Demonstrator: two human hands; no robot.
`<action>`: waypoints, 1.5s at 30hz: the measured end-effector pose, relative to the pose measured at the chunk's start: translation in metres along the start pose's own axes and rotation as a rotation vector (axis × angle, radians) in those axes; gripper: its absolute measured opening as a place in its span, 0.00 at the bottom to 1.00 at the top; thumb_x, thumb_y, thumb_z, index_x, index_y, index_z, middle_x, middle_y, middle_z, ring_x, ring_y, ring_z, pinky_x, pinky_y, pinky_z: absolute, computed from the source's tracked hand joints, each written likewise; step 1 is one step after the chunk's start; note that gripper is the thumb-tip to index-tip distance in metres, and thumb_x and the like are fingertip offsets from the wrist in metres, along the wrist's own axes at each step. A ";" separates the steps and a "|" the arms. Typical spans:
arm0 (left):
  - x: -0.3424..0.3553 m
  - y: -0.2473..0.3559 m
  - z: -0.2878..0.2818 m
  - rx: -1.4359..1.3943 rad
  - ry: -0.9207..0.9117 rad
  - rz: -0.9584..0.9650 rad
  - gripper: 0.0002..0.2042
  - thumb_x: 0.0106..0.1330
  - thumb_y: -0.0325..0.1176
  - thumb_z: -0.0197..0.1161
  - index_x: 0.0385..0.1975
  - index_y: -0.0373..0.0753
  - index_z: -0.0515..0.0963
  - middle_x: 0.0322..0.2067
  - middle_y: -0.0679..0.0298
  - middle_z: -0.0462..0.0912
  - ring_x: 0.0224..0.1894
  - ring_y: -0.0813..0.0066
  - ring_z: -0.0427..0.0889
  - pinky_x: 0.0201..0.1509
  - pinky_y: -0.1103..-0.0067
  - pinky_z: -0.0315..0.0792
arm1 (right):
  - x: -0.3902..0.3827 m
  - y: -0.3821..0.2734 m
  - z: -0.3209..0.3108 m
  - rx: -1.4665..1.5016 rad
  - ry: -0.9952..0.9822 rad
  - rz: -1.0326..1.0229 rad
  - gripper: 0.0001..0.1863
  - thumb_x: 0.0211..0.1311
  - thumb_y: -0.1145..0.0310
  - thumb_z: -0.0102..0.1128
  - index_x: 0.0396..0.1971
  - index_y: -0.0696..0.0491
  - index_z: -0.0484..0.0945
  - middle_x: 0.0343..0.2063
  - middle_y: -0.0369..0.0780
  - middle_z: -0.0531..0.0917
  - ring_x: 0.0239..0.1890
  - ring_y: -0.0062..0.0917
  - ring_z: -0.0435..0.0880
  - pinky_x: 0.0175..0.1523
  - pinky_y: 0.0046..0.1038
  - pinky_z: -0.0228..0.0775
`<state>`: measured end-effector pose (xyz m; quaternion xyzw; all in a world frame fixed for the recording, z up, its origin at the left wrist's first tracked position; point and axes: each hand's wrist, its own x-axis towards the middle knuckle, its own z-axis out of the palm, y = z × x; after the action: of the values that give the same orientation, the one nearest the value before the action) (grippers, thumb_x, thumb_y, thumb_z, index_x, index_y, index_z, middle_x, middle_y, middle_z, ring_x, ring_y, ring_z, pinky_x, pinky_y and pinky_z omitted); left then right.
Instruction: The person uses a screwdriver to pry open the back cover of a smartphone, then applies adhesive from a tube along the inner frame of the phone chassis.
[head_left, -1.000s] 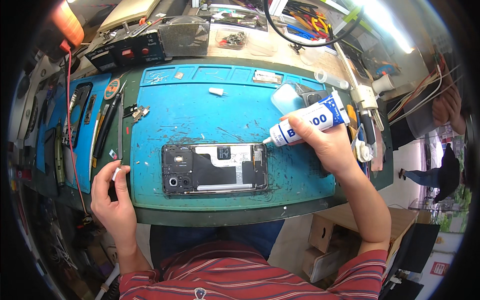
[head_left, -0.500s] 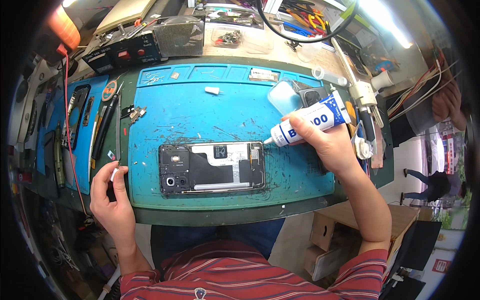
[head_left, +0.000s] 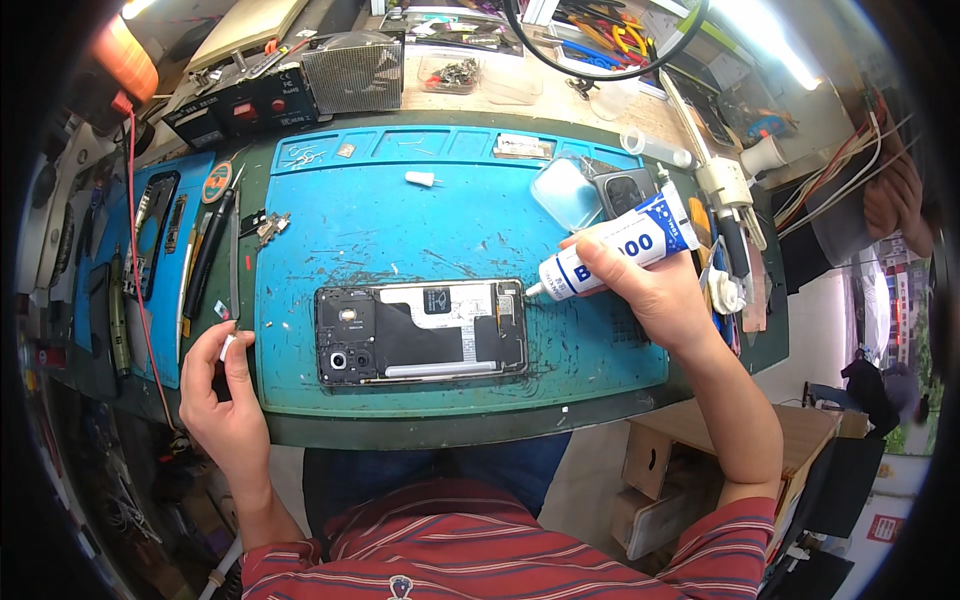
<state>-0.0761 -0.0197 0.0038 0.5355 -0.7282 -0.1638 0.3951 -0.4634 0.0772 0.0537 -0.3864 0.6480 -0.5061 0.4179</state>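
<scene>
On the blue work mat (head_left: 480, 230) lies a smartphone (head_left: 418, 345) without its back cover, its camera end to the left. My right hand (head_left: 645, 290) is closed around a white and blue glue tube (head_left: 608, 252), tilted with its nozzle down to the left. The nozzle tip is at the phone's right end, near the upper corner; whether it touches the frame I cannot tell. Left of the phone, at the mat's edge, my left hand (head_left: 222, 385) pinches a small white piece (head_left: 228, 347) between thumb and fingertips.
A small white nozzle-like cap (head_left: 421, 179) lies on the upper mat. Behind my right hand are a clear plastic case (head_left: 568, 193) and a dark camera-cover part (head_left: 625, 190). Tweezers and pen-like tools (head_left: 212, 245) lie at left, with a black bench unit (head_left: 245, 108) behind.
The tube's nozzle has shifted slightly down along the phone's right end. My left hand stays in place with the white piece. A person in the background at right has moved.
</scene>
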 end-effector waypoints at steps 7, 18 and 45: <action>0.000 0.000 0.001 0.013 0.022 0.020 0.08 0.79 0.28 0.65 0.51 0.34 0.85 0.41 0.61 0.90 0.42 0.76 0.88 0.46 0.77 0.78 | -0.003 0.001 -0.001 -0.002 -0.016 0.012 0.16 0.68 0.63 0.79 0.44 0.60 0.89 0.38 0.41 0.92 0.38 0.23 0.93 0.41 0.25 0.87; 0.001 0.000 0.001 0.009 0.022 0.016 0.08 0.80 0.28 0.65 0.51 0.34 0.85 0.40 0.61 0.91 0.42 0.76 0.87 0.46 0.77 0.78 | -0.012 0.002 -0.002 -0.011 -0.039 0.022 0.14 0.71 0.63 0.76 0.46 0.59 0.90 0.40 0.40 0.93 0.41 0.22 0.92 0.46 0.25 0.86; 0.000 -0.001 0.002 0.001 0.031 0.008 0.08 0.81 0.30 0.64 0.51 0.35 0.85 0.39 0.63 0.90 0.40 0.79 0.86 0.44 0.80 0.77 | -0.025 0.008 -0.002 -0.019 -0.049 0.021 0.13 0.70 0.64 0.76 0.45 0.59 0.90 0.39 0.39 0.93 0.40 0.21 0.92 0.46 0.25 0.85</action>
<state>-0.0770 -0.0207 0.0014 0.5356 -0.7241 -0.1533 0.4067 -0.4569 0.1029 0.0500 -0.3959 0.6463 -0.4859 0.4352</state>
